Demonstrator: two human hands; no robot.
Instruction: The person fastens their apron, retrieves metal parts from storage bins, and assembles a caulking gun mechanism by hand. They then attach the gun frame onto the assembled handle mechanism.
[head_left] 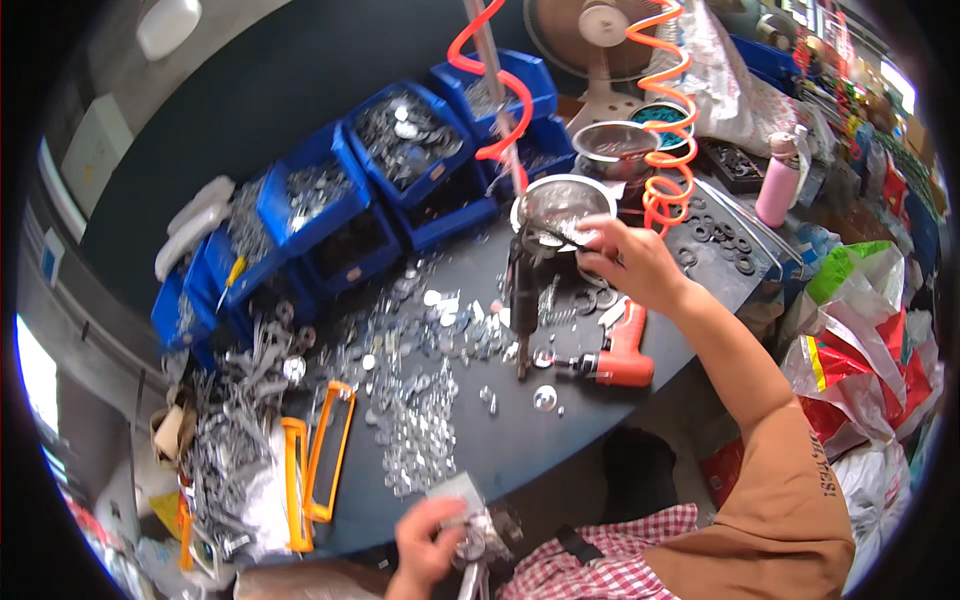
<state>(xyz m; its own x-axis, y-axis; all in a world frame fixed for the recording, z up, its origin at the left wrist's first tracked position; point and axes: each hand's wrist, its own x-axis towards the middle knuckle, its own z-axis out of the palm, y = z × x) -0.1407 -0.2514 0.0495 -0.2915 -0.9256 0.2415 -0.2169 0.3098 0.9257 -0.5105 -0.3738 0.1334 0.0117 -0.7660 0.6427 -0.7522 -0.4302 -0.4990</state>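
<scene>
Near the table's front edge, my left hand [428,545] curls its fingers around a shiny metal part [476,538], blurred and partly hidden by the fingers. A flat grey plate [458,492] sits just beyond it. My right hand [635,262] reaches over the far right of the table, its thumb and fingers bent together beside a steel bowl [566,190]. A thin dark piece runs toward those fingertips from a black hanging power screwdriver [522,290]; what they pinch is unclear. Below the right hand lies a red drill [622,352].
Blue bins [405,140] of metal parts line the back. Loose washers and small hardware [420,420] cover the middle. Orange-handled tools [318,455] lie at left beside piled metal pieces [235,450]. An orange coiled hose [660,90], a fan [600,50] and a pink bottle [778,185] stand beyond.
</scene>
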